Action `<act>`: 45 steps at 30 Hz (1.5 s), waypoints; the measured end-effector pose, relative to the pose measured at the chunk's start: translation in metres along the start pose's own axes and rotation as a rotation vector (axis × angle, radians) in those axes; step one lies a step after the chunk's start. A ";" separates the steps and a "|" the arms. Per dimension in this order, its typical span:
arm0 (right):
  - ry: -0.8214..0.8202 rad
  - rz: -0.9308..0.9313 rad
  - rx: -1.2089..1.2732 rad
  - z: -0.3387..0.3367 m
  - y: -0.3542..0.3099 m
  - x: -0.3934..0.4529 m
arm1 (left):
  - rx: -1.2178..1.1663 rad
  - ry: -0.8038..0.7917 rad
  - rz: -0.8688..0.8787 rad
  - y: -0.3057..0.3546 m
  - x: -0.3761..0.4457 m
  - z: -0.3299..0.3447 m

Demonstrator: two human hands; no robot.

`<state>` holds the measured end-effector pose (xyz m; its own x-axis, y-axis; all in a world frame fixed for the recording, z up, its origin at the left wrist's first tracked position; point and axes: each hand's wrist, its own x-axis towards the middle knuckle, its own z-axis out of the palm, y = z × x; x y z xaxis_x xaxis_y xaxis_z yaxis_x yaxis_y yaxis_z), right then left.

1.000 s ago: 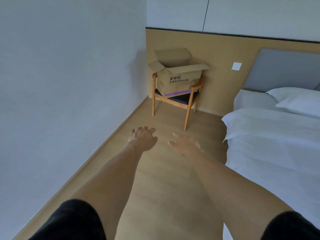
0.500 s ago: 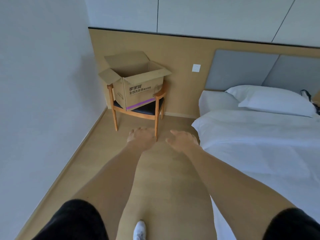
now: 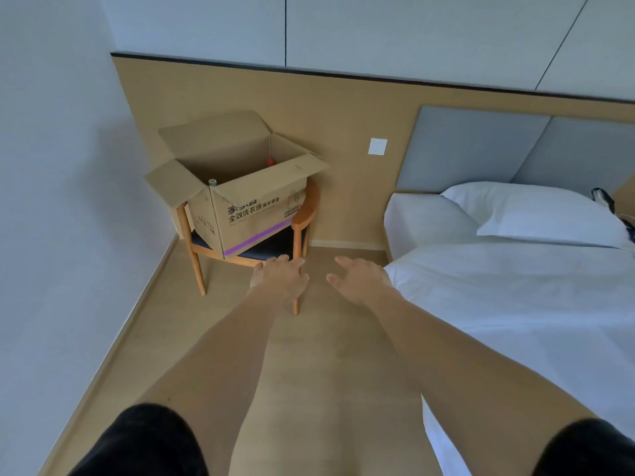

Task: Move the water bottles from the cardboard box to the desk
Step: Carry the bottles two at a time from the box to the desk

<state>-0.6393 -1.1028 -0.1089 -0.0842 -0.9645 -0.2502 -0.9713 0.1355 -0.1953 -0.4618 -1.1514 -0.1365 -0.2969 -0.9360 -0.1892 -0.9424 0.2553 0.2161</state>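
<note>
Beyond both outstretched hands, to the far left, the cardboard box [image 3: 254, 201] sits open on a wooden chair [image 3: 302, 218] in the corner, two bottle tops [image 3: 212, 182] showing inside. Both arms reach forward, palms down. The left hand [image 3: 280, 278] and right hand [image 3: 360, 281] have loosely spread fingers, holding nothing, near the white bed [image 3: 515, 286] on the right.

Pale light is falling softly across a plain white wall [image 3: 51, 201] on the left. A tan wooden panel [image 3: 343, 108] is running along the far wall, carrying a white socket [image 3: 377, 146]. A wooden chair [image 3: 302, 221] is standing in the corner on the light wood floor [image 3: 326, 338]. A bed [image 3: 515, 304] with white sheets, a pillow [image 3: 536, 211] and a grey headboard [image 3: 481, 149] is filling the right side.
</note>
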 end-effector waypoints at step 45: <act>-0.033 -0.419 -0.094 -0.156 -0.090 0.724 | -0.167 0.223 -0.451 -0.175 0.619 -0.147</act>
<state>-0.6480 -1.8484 -0.1245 0.3279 -0.9238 -0.1978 -0.9361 -0.2895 -0.1999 -0.4583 -1.8106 -0.1509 0.1897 -0.9773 -0.0941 -0.9263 -0.2100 0.3129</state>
